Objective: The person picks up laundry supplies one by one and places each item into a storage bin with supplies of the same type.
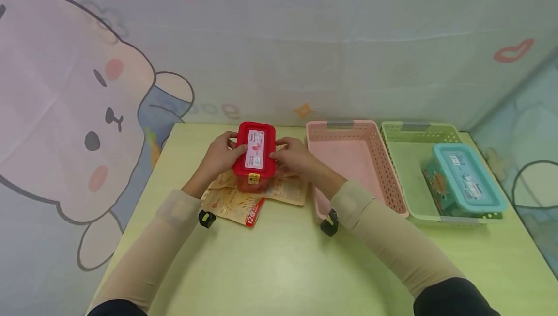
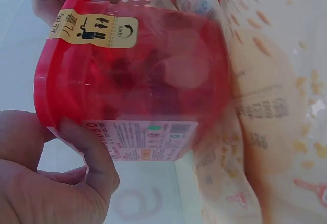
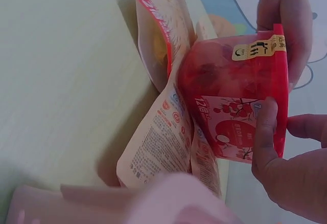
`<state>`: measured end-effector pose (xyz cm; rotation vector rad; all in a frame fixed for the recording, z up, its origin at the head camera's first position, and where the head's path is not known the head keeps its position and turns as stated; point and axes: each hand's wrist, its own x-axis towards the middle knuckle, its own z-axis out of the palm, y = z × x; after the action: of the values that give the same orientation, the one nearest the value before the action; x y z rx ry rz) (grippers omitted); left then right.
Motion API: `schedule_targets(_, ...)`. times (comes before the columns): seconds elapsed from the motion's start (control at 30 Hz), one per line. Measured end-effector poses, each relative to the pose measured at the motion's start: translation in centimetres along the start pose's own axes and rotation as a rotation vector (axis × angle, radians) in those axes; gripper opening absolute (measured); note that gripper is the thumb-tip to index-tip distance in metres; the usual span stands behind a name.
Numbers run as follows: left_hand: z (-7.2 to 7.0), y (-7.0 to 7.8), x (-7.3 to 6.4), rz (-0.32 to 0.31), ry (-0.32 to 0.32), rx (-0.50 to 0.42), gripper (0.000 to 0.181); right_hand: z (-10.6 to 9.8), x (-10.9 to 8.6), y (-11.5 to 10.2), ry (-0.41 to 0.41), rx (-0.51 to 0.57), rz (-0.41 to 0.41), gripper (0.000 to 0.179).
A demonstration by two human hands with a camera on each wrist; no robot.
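A see-through red plastic box [image 1: 266, 141] with a red lid and a white label rests on several beige printed snack bags [image 1: 233, 205]. My left hand [image 1: 222, 155] grips the lid's rim on one side, with thumb and finger around the edge in the left wrist view. On the opposite side, my right hand [image 1: 296, 158] pinches the rim between thumb and fingers, as the right wrist view shows. A yellow seal sticker [image 2: 97, 29] runs over the lid edge and down the box's front wall. Dark red contents are visible through the wall, but their kind is unclear.
Right of the bags lies a pink basket [image 1: 340, 149], partly covered by my right forearm. Beyond it is a green basket [image 1: 414, 185] holding a teal lidded box [image 1: 468, 175]. A printed curtain [image 1: 279, 54] hangs behind the pale green table [image 1: 261, 267].
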<state>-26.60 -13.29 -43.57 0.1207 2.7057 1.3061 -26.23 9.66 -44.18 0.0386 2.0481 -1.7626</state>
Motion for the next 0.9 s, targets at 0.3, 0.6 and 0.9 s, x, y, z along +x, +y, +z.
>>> schedule_targets(0.3, 0.3, 1.2, -0.2, 0.014, 0.029, -0.055, 0.057, -0.8, -0.7, -0.4, 0.017, -0.026, -0.077, 0.053)
schedule_targets(0.6, 1.6, 3.9, -0.2, 0.080, 0.076, -0.101, 0.058, -3.5, -1.9, -1.2, 0.018, 0.041, -0.123, 0.053)
schedule_targets(0.9, 2.5, 6.8, -0.7, 0.151, 0.071, -0.124, 0.061, -6.6, -4.0, -2.3, 0.025, 0.016, -0.160, 0.057)
